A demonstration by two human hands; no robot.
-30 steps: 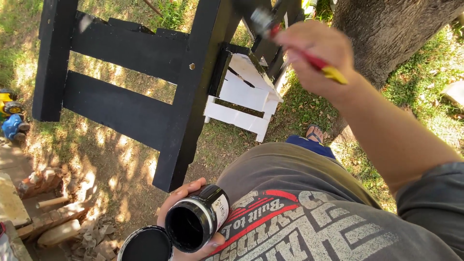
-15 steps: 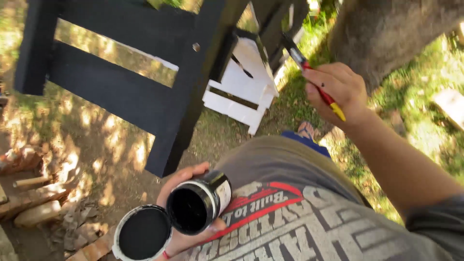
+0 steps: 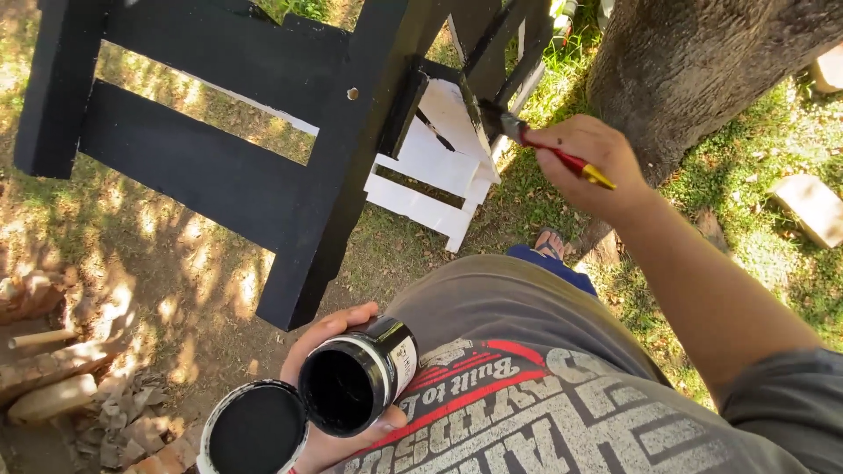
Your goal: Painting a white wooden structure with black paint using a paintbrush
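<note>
Brush (image 3: 546, 147): I'm seeing its bristles touching the black slat of the wooden frame (image 3: 334, 175), beside the white boards.
Right hand (image 3: 588, 162): fingers are pinching the red handle.
Left hand (image 3: 329, 395): fingers are wrapping the open black paint jar (image 3: 356, 386), lid (image 3: 255, 430) alongside.
Tree trunk (image 3: 694, 61): standing just right.

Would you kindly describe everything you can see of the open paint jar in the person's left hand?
The paint jar is small, round and black-walled, with a pale label on its side. It is open, tipped so its mouth faces the camera, showing glossy black paint inside. The left hand cradles it from below, fingers curled over its top, close to the person's shirt. Its lid, black inside with a white rim, sits beside it in the same hand.
</note>
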